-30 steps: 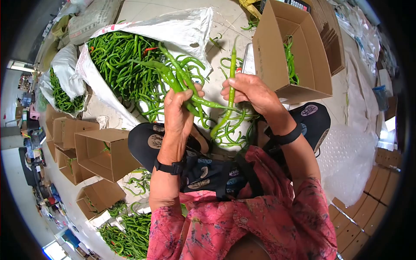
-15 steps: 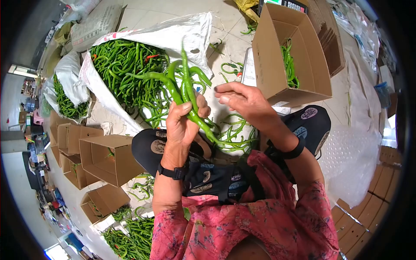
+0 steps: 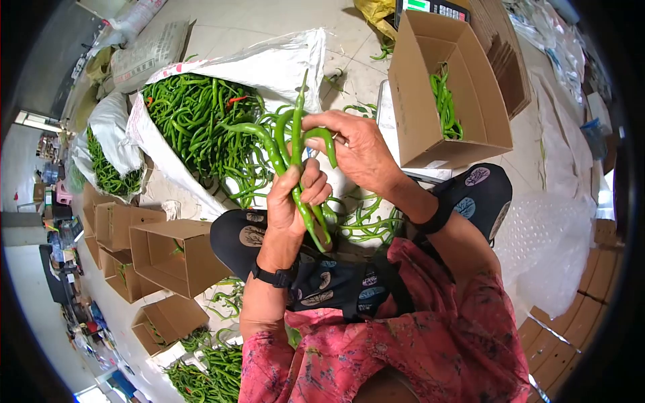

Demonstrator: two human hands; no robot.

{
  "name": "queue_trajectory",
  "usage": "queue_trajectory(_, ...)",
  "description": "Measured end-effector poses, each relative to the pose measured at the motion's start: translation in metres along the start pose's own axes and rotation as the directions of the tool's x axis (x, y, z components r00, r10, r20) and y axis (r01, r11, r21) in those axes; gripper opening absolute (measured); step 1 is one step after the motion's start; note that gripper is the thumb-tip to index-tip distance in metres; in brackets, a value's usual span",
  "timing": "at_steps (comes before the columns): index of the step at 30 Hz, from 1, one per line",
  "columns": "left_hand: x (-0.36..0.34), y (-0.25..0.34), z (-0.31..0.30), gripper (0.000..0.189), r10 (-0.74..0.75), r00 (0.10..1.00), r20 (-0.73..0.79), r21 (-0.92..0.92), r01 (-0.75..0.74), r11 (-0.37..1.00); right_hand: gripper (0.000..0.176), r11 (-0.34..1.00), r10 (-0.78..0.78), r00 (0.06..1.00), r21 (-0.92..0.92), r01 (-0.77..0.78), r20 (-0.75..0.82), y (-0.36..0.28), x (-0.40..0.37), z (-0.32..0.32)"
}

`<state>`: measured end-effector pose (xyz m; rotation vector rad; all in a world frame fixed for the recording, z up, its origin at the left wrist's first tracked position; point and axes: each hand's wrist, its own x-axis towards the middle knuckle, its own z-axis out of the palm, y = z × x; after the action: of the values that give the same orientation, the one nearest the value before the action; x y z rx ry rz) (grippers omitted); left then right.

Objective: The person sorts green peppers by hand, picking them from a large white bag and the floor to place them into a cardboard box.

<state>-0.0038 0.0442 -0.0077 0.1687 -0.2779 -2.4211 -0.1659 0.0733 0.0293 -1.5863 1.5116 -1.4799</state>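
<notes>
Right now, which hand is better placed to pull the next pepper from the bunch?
Probably the right hand: its fingers are at the upper part of the green peppers, while the left hand grips them lower down.

My left hand (image 3: 285, 200) clasps bunch of long green peppers (image 3: 296, 134); my right hand (image 3: 366, 154) touches bunch's upper part, fingers bent; white sack (image 3: 289, 64) spills pepper heap (image 3: 195, 124) beyond; cardboard box (image 3: 411, 94) stands at right.
</notes>
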Motion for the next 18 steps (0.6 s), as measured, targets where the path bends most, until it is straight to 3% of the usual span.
queue_trajectory(1, 0.002, 0.003, -0.002, 0.045, -0.007, 0.999, 0.041, 0.075, 0.003, 0.997, 0.029, 0.984, 0.096, 0.995, 0.153, -0.093, -0.014, -0.008, -0.001, 0.0)
queue_trajectory(2, 0.002, 0.002, -0.002, 0.045, -0.001, 0.999, 0.039, 0.073, -0.002, 0.997, 0.029, 0.984, 0.096, 0.995, 0.154, -0.094, -0.008, -0.004, -0.004, -0.001)
queue_trajectory(4, 0.003, 0.0, 0.007, 0.05, 0.132, 0.991, -0.035, 0.415, -0.106, 0.904, 0.028, 0.94, 0.317, 0.935, 0.184, -0.288, -0.161, -0.002, -0.006, -0.006)
queue_trajectory(5, 0.004, -0.001, 0.006, 0.049, 0.17, 0.985, -0.035, 0.437, -0.138, 0.889, 0.023, 0.98, 0.197, 0.936, 0.048, -0.191, -0.293, -0.007, -0.012, -0.011)
queue_trajectory(6, 0.005, -0.001, 0.006, 0.049, 0.174, 0.984, -0.04, 0.432, -0.14, 0.891, 0.023, 0.98, 0.2, 0.937, 0.046, -0.195, -0.286, -0.019, -0.016, -0.014)
queue_trajectory(8, 0.007, -0.001, 0.007, 0.045, 0.279, 0.944, -0.176, 0.677, -0.09, 0.731, 0.017, 0.955, 0.296, 0.95, 0.048, -0.293, -0.103, -0.035, -0.022, -0.018)
queue_trajectory(10, 0.007, -0.004, 0.003, 0.042, 0.3, 0.943, -0.147, 0.716, -0.108, 0.689, 0.016, 0.949, 0.292, 0.955, 0.134, -0.284, -0.045, -0.03, -0.024, -0.009)
queue_trajectory(12, 0.007, -0.007, 0.005, 0.045, 0.429, 0.891, -0.15, 0.922, -0.031, 0.386, 0.019, 0.916, 0.382, 0.917, 0.079, -0.392, 0.115, -0.023, -0.022, -0.005)
queue_trajectory(13, 0.007, -0.008, 0.001, 0.046, 0.458, 0.881, -0.118, 0.948, -0.037, 0.315, 0.022, 0.938, 0.334, 0.94, 0.08, -0.339, 0.068, -0.019, -0.022, 0.0)
queue_trajectory(18, 0.003, -0.008, 0.005, 0.04, 0.476, 0.874, -0.095, 0.957, -0.051, 0.284, 0.022, 0.914, 0.392, 0.916, 0.08, -0.399, 0.083, -0.012, -0.024, 0.003)
